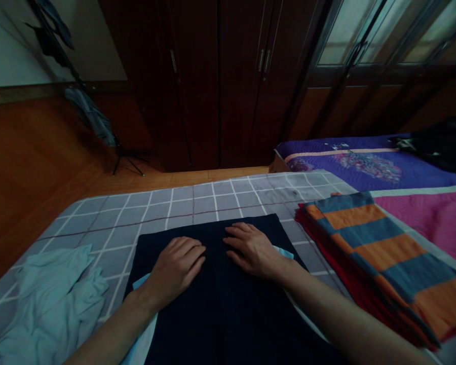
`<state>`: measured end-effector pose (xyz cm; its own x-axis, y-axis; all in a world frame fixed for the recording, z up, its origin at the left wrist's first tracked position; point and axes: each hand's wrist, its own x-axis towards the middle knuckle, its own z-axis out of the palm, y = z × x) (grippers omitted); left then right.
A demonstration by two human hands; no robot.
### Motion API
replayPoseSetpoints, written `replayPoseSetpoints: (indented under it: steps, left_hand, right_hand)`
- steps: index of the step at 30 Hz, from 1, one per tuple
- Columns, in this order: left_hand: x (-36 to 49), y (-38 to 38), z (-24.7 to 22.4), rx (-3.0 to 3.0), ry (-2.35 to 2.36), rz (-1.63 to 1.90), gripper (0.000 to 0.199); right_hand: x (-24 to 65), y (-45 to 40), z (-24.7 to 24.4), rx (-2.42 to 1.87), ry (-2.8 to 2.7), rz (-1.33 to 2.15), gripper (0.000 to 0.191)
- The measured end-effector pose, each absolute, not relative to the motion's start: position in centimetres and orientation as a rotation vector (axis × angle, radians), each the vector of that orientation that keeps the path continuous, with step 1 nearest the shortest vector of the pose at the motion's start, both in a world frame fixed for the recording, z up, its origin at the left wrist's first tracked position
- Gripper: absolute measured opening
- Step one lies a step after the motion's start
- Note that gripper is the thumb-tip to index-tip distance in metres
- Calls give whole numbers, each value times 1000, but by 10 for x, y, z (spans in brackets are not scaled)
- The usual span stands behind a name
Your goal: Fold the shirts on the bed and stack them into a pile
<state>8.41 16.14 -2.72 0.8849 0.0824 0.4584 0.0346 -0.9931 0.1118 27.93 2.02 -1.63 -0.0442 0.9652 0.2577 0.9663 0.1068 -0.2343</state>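
A dark navy piece of cloth (220,304), perhaps a garment, lies flat in front of me with light-blue and white edges showing at both sides. My left hand (180,263) rests palm down on its left half, fingers slightly bent and lying on the fabric. On the right half lies my right hand (249,248), palm down with its fingers a little spread. Neither hand visibly holds anything. The near part of the cloth runs out of the bottom of the view.
Beneath is a grey checked bedsheet (182,203). A crumpled pale-green cloth (57,304) lies at left; a folded orange-and-blue cloth (391,248) with red layers is at right. Beyond are a purple bedspread (327,152), dark wardrobe doors (220,86) and a clothes stand (116,147).
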Motion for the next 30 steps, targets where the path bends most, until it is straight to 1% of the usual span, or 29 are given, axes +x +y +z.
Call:
replayPoseSetpoints:
  steps: [2,5,8,11,14,17,18,22,27,30]
  left_hand:
    - [84,161,-30,2987,97,682,26]
    - [85,160,-36,3074,15,475,46]
    - [86,158,-43,3090,25,269,53]
    - [85,158,-47,3058,71,220,53]
    - [84,160,-49,3033,73,263,52]
    - [83,162,-51,3011,67,290,51]
    - [83,162,-52,3003,68,292,50]
    - [83,162,-52,3008,78,267,50]
    - [82,160,-51,3023,93,246,50]
    - [82,161,-50,3009,98,283,50]
  right_hand:
    - [277,19,-17,-1922,-2073,15,36]
    - [275,18,-23,-1906,-2145,105,53]
    - [276,19,-27,-1889,-2157,190,55]
    - [286,19,-16,-1907,-2106,188,56]
    - [305,11,10,-2158,-1853,151,50]
    - [321,-9,32,-2460,-1519,167,36]
    - [324,-18,35,-2532,-1447,184,34]
    - [318,-52,26,-2714,-1292,272,32]
    - [310,-66,7,-2771,-1189,300,14]
    - [318,-65,5,-2769,-1135,269,14]
